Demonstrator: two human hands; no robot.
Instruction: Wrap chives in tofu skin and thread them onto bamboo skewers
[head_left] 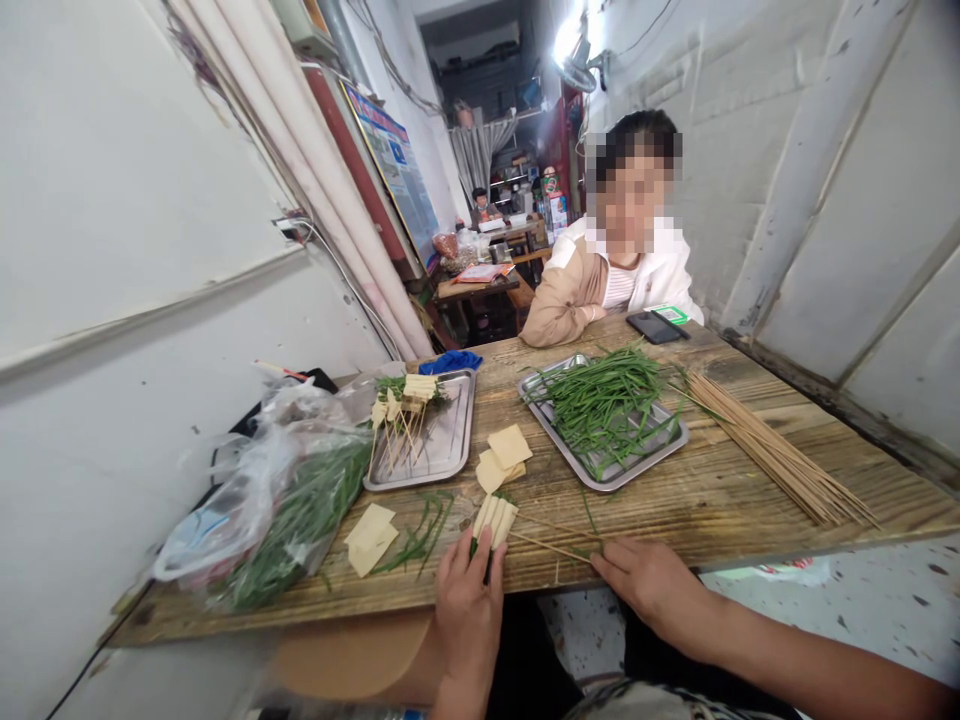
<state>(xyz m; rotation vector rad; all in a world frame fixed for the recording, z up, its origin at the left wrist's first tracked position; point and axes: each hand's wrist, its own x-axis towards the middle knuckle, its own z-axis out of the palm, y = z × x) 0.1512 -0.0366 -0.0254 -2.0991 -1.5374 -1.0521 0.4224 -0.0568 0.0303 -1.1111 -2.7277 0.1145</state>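
My left hand (472,592) is closed on several pale tofu-sheet rolls (495,518), lined up side by side near the table's front edge, with bits of green at their ends. From the rolls, thin wooden skewers (551,546) run to the right. The fingers of my right hand (649,580) pinch the far end of a skewer. Behind the rolls lie square tofu sheets (504,455). More sheets (370,538) rest left of my left hand, beside loose green stalks (424,530).
A metal tray (457,440) holds finished skewers; another tray (671,432) carries heaped chives (600,400). Bamboo skewers (780,455) lie at right. A plastic bag of greens (307,520) covers the left end. Across the table sits a person (577,285) near a phone (656,327).
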